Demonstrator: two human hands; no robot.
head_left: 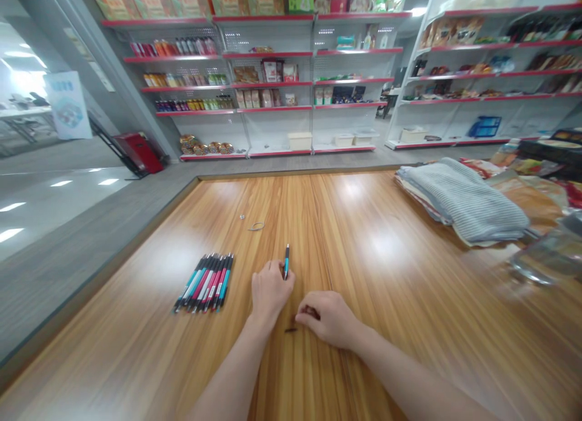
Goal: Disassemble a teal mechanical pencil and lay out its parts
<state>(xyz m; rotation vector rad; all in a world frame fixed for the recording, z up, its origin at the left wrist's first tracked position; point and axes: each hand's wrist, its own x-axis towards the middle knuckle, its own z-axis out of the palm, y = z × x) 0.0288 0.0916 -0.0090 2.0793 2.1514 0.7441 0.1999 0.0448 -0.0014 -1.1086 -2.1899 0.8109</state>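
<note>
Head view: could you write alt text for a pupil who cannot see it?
A person's left hand holds a blue-and-black pen at a wooden table, the right hand curled close by. A row of pens lies to the left, folded cloth to the right; shelves of goods stand behind.

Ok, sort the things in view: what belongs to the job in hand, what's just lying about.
Likely in the job:
blue-and-black pen, in the left hand
row of pens
small dark piece by the right hand (use unclear)

Apparently just lying about:
thin loop
folded grey cloth
clear container
</note>
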